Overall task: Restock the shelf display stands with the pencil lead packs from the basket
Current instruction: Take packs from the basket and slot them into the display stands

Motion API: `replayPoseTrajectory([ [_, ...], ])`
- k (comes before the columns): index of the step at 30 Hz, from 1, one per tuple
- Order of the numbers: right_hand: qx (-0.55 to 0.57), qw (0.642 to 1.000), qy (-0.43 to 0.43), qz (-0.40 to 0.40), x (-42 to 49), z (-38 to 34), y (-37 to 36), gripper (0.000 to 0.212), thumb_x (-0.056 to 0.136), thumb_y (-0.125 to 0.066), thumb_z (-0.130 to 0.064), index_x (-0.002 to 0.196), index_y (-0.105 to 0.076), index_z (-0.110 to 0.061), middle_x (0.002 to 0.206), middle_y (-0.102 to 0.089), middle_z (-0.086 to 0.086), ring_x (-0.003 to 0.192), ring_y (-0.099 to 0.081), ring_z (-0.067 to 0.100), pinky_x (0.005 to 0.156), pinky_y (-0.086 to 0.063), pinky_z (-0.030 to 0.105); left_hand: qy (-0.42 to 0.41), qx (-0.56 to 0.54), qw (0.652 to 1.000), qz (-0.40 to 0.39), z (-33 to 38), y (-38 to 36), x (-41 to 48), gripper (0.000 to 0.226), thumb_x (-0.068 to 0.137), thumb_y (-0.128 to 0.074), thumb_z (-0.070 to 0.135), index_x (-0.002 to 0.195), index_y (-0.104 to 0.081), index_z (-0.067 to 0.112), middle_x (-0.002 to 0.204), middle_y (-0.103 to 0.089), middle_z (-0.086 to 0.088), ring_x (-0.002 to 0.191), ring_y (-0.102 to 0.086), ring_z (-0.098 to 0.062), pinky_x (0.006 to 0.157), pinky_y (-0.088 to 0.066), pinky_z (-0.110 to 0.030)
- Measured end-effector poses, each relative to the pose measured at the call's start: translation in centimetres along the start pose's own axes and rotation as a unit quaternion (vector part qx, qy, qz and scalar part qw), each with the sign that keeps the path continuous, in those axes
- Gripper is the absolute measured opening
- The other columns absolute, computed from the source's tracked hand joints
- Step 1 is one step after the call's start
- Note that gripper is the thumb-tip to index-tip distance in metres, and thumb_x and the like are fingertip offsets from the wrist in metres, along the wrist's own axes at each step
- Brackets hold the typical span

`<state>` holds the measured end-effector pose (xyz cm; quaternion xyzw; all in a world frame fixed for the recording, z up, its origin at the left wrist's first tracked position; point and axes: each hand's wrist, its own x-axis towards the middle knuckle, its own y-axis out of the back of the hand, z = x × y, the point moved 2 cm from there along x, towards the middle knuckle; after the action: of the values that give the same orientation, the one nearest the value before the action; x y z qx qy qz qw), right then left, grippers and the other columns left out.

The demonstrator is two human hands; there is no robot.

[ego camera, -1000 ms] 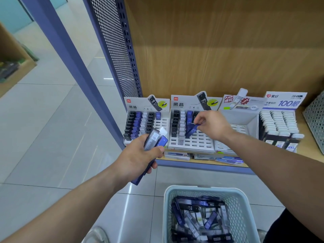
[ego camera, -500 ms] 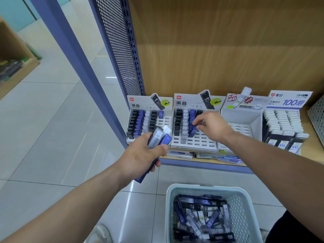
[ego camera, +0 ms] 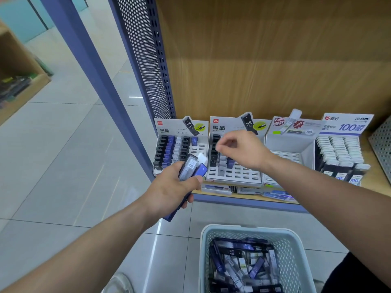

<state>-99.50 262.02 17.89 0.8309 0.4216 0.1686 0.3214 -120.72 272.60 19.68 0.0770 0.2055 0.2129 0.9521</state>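
The shelf (ego camera: 249, 200) carries four display stands in a row along its front edge. The first display stand (ego camera: 169, 129) sits at the left front corner, against the perforated side panel (ego camera: 143, 60). Its left columns are filled with black, blue and grey packs, and its right columns show bare slots. The second display stand (ego camera: 239, 174) stands just beside it on the right, with its rear left slots filled and its front and right slots bare. The third display stand (ego camera: 289, 142) shows bare slots. The fourth display stand (ego camera: 347, 123), toward the right edge, is filled with white-capped packs.

The left hand (ego camera: 169, 193) is in front of the first display stand, at the shelf's front edge. Its fingers are curled round a bundle of pencil lead packs (ego camera: 191, 166), thumb on top. The bundle includes a grey pack, a blue pack and a white-capped one.

The right hand (ego camera: 243, 153) hovers over the filled slots of the second display stand. Its fingers are loosely curled and hold nothing, with the thumb tip near the forefinger tip. The hand is blurred.

The basket (ego camera: 243, 229) stands on the floor below the shelf's front edge. Loose packs (ego camera: 241, 263) lie jumbled inside it. Flat boxes (ego camera: 215, 188) lie along the shelf's front edge, before the second and third stands.
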Motion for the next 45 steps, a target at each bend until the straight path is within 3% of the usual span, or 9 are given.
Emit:
replayPoseTrajectory([
  [3,0.128,0.989,0.018,-0.069,-1.8,-3.6,-0.6,0.01,0.09,-0.07,-0.036,0.086,-0.074,-0.028,0.077,-0.071,-0.006,0.072,-0.069,0.009,0.062,-0.052,0.021,-0.007,-0.009,1.0,-0.008,0.1,-0.4,0.0,0.018,0.096,-0.067,0.022,0.109,-0.06,0.011,0.093,-0.07,-0.018,0.059,-0.056,-0.021,0.056,-0.05,-0.034],
  [6,0.12,0.987,0.012,-0.103,-3.3,-5.1,-1.7,0.013,0.091,-0.069,-0.042,0.096,-0.072,-0.03,0.079,-0.065,-0.01,0.078,-0.067,0.01,0.07,-0.06,0.032,-0.021,-0.009,0.999,-0.023,0.2,-1.1,-0.1,0.014,0.096,-0.066,0.02,0.105,-0.06,0.012,0.094,-0.068,-0.022,0.058,-0.057,-0.019,0.053,-0.049,-0.031],
  [11,0.232,0.963,-0.043,-0.127,-4.0,-5.0,-0.7,0.013,0.097,-0.065,-0.027,0.104,-0.071,-0.018,0.082,-0.073,-0.001,0.071,-0.068,0.009,0.065,-0.056,0.023,-0.031,-0.025,0.999,-0.031,0.4,-1.2,-0.5,0.012,0.096,-0.066,0.019,0.105,-0.061,0.013,0.091,-0.073,-0.014,0.059,-0.056,-0.02,0.052,-0.048,-0.033],
  [14,0.247,0.957,-0.041,-0.143,-4.1,-4.6,-0.1,0.007,0.097,-0.066,-0.014,0.097,-0.072,-0.018,0.07,-0.071,-0.004,0.062,-0.067,0.007,0.063,-0.056,0.023,-0.033,-0.03,0.998,-0.051,0.5,-1.4,-0.8,0.012,0.098,-0.065,0.019,0.107,-0.06,0.012,0.094,-0.074,-0.012,0.059,-0.055,-0.02,0.052,-0.047,-0.03],
  [24,0.259,0.959,-0.045,-0.103,-3.4,-4.4,-1.1,0.014,0.104,-0.05,-0.013,0.098,-0.063,-0.017,0.083,-0.067,0.002,0.069,-0.071,0.013,0.061,-0.056,0.022,-0.033,-0.033,0.998,-0.047,0.8,-1.3,-0.4,0.013,0.099,-0.063,0.021,0.11,-0.061,0.015,0.096,-0.074,-0.012,0.062,-0.056,-0.02,0.055,-0.048,-0.032],
  [30,0.292,0.952,-0.074,-0.057,-2.7,-3.6,-0.3,0.015,0.106,-0.048,-0.018,0.1,-0.062,-0.018,0.106,-0.067,0.018,0.084,-0.075,0.032,0.074,-0.061,0.034,-0.027,-0.021,0.998,-0.049,0.5,-1.2,0.0,0.011,0.098,-0.064,0.023,0.108,-0.06,0.019,0.096,-0.075,-0.01,0.058,-0.056,-0.018,0.051,-0.048,-0.03],
  [36,0.318,0.944,-0.083,0.008,-2.5,-3.0,0.5,0.011,0.103,-0.054,-0.016,0.107,-0.063,-0.011,0.102,-0.069,0.022,0.074,-0.075,0.025,0.063,-0.06,0.026,-0.003,-0.004,1.0,-0.01,0.2,-1.1,0.8,0.015,0.097,-0.066,0.022,0.11,-0.061,0.018,0.095,-0.076,-0.01,0.056,-0.055,-0.016,0.052,-0.049,-0.03],
  [41,0.332,0.939,-0.075,-0.038,-2.9,-1.8,2.3,0.016,0.09,-0.072,-0.004,0.105,-0.07,-0.007,0.09,-0.074,0.009,0.084,-0.075,0.03,0.077,-0.062,0.034,-0.021,0.032,0.999,-0.017,0.2,-1.5,1.2,0.004,0.098,-0.064,0.022,0.101,-0.064,0.02,0.089,-0.077,-0.003,0.055,-0.056,-0.014,0.051,-0.05,-0.028],
  [45,0.31,0.949,-0.061,-0.021,-3.2,-1.1,3.9,0.015,0.089,-0.072,-0.001,0.1,-0.07,-0.012,0.084,-0.076,0.006,0.077,-0.073,0.021,0.068,-0.06,0.029,-0.026,0.036,0.999,-0.016,0.3,-2.1,1.5,0.003,0.098,-0.065,0.021,0.098,-0.063,0.023,0.088,-0.077,-0.003,0.054,-0.056,-0.013,0.049,-0.048,-0.027],
])
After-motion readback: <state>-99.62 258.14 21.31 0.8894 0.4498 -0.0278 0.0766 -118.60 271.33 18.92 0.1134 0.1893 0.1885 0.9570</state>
